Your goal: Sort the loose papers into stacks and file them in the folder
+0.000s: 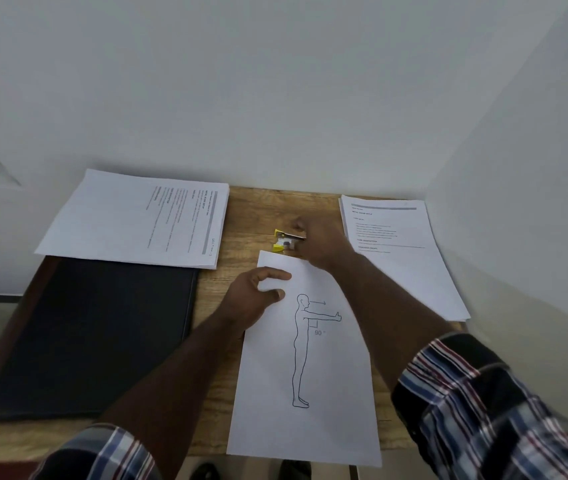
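A sheet with a line drawing of a standing figure (305,368) lies in the middle of the wooden desk (258,209). My left hand (254,296) pinches that sheet near its top left corner. Just beyond the sheet's top edge, my right hand (317,239) grips a small yellow and silver stapler (282,241). One stack of printed papers (137,220) lies at the back left, partly over a closed black folder (92,334). Another stack of printed papers (403,251) lies at the right.
White walls close in the desk at the back and at the right. The figure sheet overhangs the desk's near edge. The folder fills the left part of the desk, and dark shoes (206,471) show on the floor below.
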